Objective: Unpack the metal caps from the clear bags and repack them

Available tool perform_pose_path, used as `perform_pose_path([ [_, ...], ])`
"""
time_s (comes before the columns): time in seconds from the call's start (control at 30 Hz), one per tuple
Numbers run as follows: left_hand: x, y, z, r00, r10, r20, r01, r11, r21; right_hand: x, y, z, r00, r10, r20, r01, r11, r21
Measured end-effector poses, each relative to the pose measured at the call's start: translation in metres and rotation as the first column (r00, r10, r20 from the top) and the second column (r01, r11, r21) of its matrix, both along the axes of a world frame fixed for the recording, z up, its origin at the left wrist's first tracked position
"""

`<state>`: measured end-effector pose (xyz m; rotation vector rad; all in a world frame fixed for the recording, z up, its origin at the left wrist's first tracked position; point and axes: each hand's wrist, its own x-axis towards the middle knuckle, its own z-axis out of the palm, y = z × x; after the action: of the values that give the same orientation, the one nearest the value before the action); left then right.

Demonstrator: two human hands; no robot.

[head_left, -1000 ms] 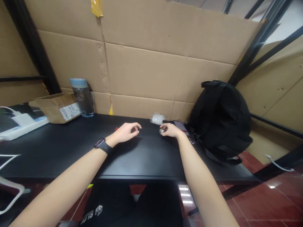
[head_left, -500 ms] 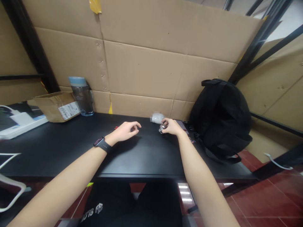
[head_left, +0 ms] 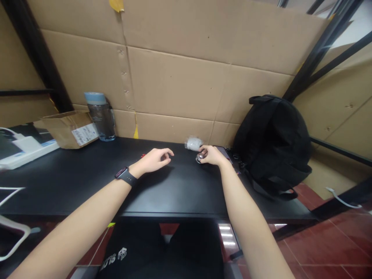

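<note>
My right hand (head_left: 213, 155) grips a small, shiny, silver rounded object (head_left: 200, 157) between thumb and fingers, low over the black tabletop (head_left: 180, 193). What kind of object it is cannot be made out. Right behind it lies a crumpled clear plastic wrapper with something white (head_left: 193, 143). My left hand (head_left: 154, 160), with a dark watch (head_left: 125, 176) on its wrist, hovers over the table left of centre. Its fingers are loosely curled, thumb and index apart, holding nothing. A small red thing (head_left: 143, 155) peeks out behind that hand, mostly hidden.
A black backpack (head_left: 273, 143) stands at the right, with a flat item (head_left: 223, 151) partly under my right forearm. At the back left are a water bottle (head_left: 101, 120), an open cardboard box (head_left: 68, 130) and a white power strip (head_left: 29, 153). Cardboard (head_left: 174, 85) walls the back.
My right hand has barely shifted, and the silver object in its fingers has turned slightly. My left hand stays in place. The view has tilted a little.
</note>
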<state>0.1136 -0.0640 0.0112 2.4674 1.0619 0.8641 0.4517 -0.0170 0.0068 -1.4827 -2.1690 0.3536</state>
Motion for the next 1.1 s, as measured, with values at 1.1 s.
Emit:
perform_pose_path([
  [1.1,0.001,-0.001,0.000,0.999,-0.010,-0.050,0.008,0.999,-0.032,-0.022,-0.011,0.015,0.935,-0.042,0.353,0.165,0.931,-0.326],
])
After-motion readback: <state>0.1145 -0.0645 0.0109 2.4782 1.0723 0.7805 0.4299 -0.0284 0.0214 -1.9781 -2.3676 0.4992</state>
